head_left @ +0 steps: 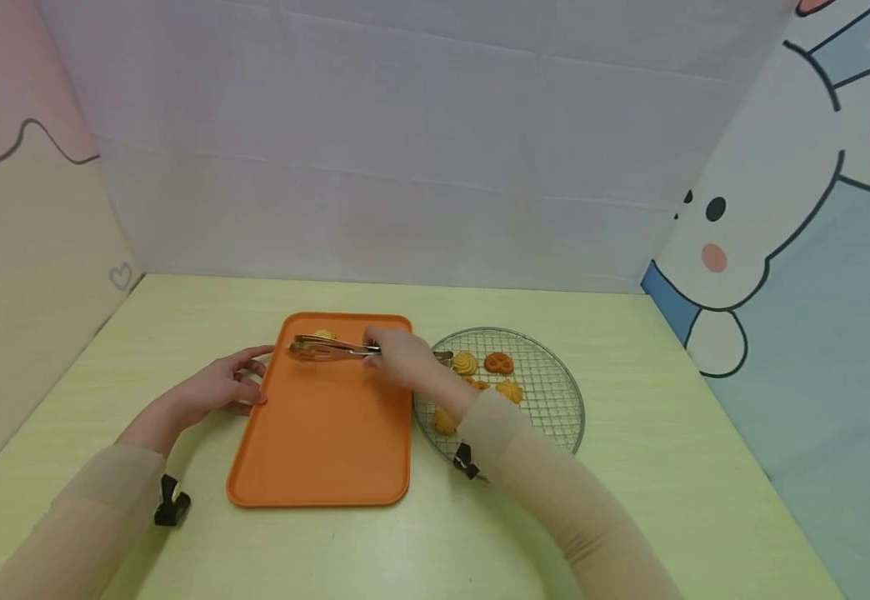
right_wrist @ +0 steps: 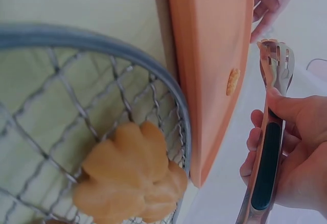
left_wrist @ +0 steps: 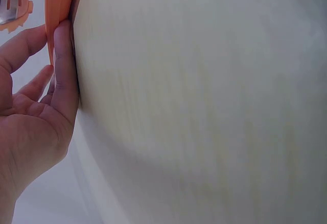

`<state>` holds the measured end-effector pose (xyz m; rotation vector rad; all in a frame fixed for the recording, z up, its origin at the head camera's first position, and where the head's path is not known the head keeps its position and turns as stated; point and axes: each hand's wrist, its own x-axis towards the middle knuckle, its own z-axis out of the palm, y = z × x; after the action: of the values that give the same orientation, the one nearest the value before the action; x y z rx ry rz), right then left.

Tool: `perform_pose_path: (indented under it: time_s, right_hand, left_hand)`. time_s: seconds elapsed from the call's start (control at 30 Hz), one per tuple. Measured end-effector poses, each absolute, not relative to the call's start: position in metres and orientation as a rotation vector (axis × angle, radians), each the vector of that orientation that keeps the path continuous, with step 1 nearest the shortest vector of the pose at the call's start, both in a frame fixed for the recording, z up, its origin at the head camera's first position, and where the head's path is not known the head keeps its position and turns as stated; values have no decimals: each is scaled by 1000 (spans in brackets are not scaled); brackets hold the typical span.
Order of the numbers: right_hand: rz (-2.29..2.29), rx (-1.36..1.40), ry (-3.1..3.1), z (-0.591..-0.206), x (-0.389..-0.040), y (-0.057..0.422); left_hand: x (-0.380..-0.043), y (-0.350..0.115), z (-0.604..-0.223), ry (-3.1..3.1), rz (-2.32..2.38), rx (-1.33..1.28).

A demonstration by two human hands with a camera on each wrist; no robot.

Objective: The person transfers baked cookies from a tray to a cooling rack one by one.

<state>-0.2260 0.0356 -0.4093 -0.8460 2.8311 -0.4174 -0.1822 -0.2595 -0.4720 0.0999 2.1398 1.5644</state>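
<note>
My left hand (head_left: 210,390) pinches the left rim of an orange tray (head_left: 322,450), with fingers on both sides of the edge in the left wrist view. Over the tray's upper part, my right hand (head_left: 403,357) grips metal tongs (right_wrist: 266,152) with a dark green handle inset. Their slotted head (head_left: 311,347) points left, above the tray. I cannot tell whether the tongs hold anything. A yellowish cookie (head_left: 325,333) lies near the tray's far edge, just behind the tongs.
Right of the tray is a round wire rack (head_left: 555,392). It bears several cookies, among them a swirl cookie (head_left: 464,363), a pretzel-shaped cookie (head_left: 498,363) and a flower-shaped cookie (right_wrist: 127,175). My right forearm crosses the rack. A white cloth (head_left: 405,167) hangs behind the table.
</note>
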Motion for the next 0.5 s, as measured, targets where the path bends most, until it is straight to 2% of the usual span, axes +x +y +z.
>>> perform_pose_path:
  time_s: [0.5]
  right_hand:
    - [-507,-922,2812,-382,-229,64]
  left_hand:
    - [-189,-259,-484,2133,1574,102]
